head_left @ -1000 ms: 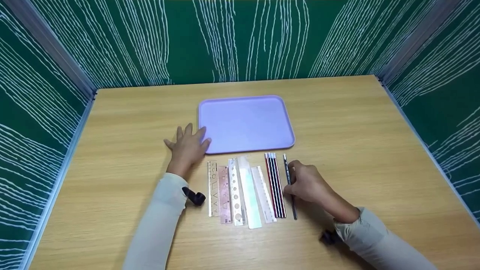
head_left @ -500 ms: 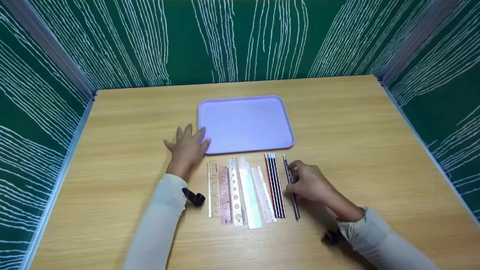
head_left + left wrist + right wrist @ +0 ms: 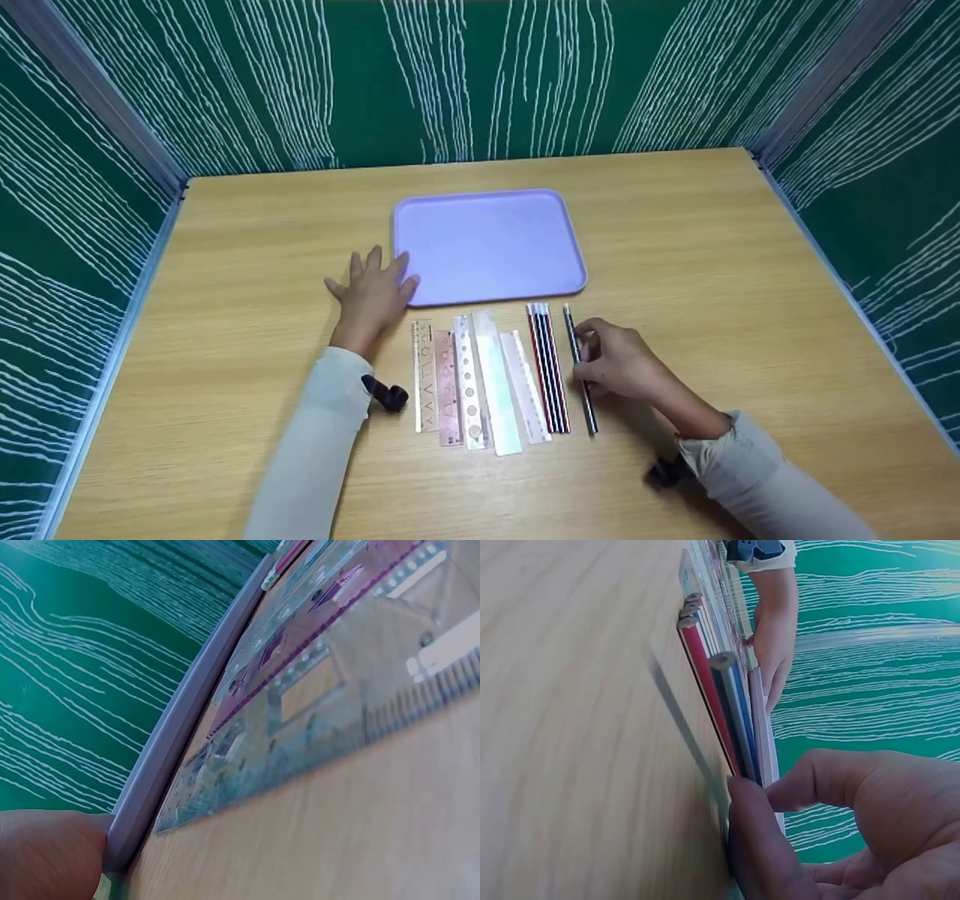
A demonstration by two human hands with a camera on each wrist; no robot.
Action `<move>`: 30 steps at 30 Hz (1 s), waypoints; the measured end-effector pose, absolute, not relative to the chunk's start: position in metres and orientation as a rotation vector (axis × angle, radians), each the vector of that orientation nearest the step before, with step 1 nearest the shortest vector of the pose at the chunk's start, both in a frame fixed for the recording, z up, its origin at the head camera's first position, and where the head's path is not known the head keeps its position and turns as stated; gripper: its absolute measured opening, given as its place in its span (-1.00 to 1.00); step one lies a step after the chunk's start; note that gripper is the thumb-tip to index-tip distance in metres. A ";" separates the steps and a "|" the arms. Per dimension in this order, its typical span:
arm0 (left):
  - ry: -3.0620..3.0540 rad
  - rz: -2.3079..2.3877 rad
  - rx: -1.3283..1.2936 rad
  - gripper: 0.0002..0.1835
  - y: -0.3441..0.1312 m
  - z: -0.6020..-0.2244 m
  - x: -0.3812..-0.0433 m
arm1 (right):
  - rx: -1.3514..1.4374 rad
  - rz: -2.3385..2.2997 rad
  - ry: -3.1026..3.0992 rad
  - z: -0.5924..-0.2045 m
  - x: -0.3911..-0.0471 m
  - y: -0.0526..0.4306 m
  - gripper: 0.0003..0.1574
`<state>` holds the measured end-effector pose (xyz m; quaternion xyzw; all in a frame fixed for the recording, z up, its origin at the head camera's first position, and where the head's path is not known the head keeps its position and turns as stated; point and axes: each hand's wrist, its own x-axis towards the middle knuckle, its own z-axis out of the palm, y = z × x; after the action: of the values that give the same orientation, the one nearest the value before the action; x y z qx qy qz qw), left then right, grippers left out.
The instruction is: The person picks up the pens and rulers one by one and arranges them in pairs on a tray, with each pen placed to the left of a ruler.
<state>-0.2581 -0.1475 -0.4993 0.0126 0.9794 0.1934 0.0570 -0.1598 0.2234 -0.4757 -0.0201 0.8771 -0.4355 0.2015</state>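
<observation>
I have the single pencil just right of the bundled pencils, pinched between the right hand's thumb and fingers. Its near end has swung slightly outward and, by its shadow, looks raised, so I judge the pinch is taking. Past the rulers, the left hand touches the tray, fingers spread.

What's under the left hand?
The left hand lies over the table and the left edge of the tray. Whatever is directly beneath the palm is covered.
</observation>
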 end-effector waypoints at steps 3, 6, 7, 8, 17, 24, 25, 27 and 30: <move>2.979 0.585 0.037 -0.35 -0.148 -0.499 -0.258 | -0.057 -1.267 2.418 -0.476 -0.161 0.224 -0.25; 2.982 0.586 0.034 -0.35 -0.148 -0.498 -0.258 | -0.064 -1.316 2.386 -0.476 -0.162 0.225 -0.26; 2.979 0.588 0.029 -0.35 -0.148 -0.498 -0.258 | -0.062 -1.329 2.377 -0.476 -0.162 0.226 -0.26; 2.975 0.586 0.029 -0.35 -0.148 -0.498 -0.258 | -0.058 -1.342 2.366 -0.477 -0.162 0.226 -0.26; 2.945 0.598 0.018 -0.35 -0.147 -0.498 -0.258 | -0.038 -1.417 2.287 -0.476 -0.162 0.228 -0.21; 2.953 0.616 0.021 -0.35 -0.147 -0.498 -0.257 | -0.028 -1.475 2.226 -0.477 -0.165 0.227 -0.18; 2.952 0.619 0.024 -0.36 -0.147 -0.498 -0.257 | -0.024 -1.487 2.213 -0.477 -0.165 0.227 -0.18; 2.956 0.620 0.024 -0.36 -0.148 -0.498 -0.256 | -0.016 -1.508 2.192 -0.478 -0.166 0.227 -0.18; 2.962 0.607 0.024 -0.36 -0.148 -0.500 -0.256 | -0.012 -1.527 2.173 -0.480 -0.167 0.226 -0.18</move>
<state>-0.2557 -0.1483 -0.4997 0.0078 0.9779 0.2003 0.0591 -0.1667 0.2261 -0.4796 -0.0043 0.7941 -0.5582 0.2403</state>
